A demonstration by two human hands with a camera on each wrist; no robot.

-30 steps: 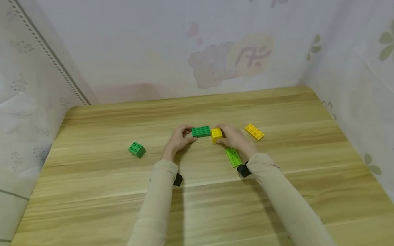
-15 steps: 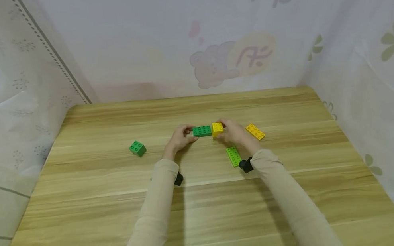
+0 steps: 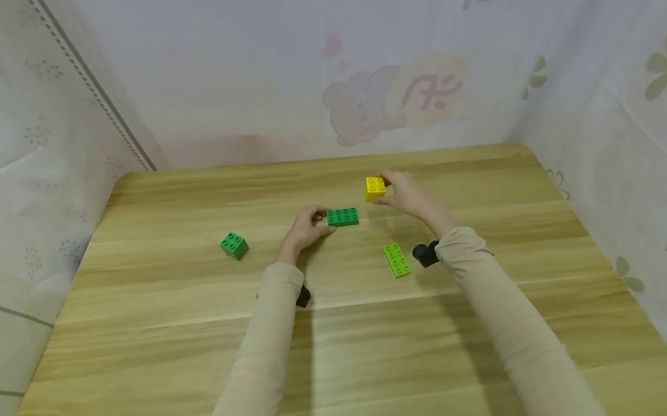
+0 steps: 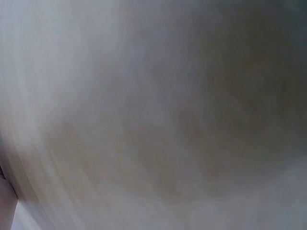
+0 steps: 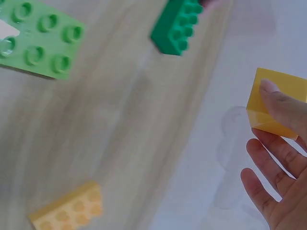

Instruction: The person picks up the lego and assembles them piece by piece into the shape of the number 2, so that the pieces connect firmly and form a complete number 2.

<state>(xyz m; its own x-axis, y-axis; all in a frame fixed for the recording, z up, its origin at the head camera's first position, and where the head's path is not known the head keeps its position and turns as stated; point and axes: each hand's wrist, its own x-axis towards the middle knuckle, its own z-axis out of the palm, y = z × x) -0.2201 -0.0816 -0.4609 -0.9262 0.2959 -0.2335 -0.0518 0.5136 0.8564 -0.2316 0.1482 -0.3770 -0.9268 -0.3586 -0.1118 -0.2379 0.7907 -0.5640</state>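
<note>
My right hand (image 3: pixel 408 197) pinches a yellow square brick (image 3: pixel 375 189) between thumb and fingers, raised off the table. In the right wrist view the thumb lies across the yellow brick's side. My left hand (image 3: pixel 305 230) holds the left end of a dark green long brick (image 3: pixel 342 217) on the table, thumb at the near side and fingers at the far side. Nearer me lies a flat lime green brick (image 3: pixel 397 260). A flat yellow brick (image 5: pixel 69 211) shows in the right wrist view; my right hand and forearm hide it in the head view. The left wrist view is a blur of tabletop and shadow.
To the left of my left hand sits a green square brick (image 3: pixel 234 245). Everything rests on a wooden table (image 3: pixel 175 387). Printed cloth walls (image 3: pixel 234 76) rise at the table's back and both sides.
My right hand has lifted the yellow square brick up and away from beside the dark green brick, toward the back right. My left hand has stayed at the dark green brick.
</note>
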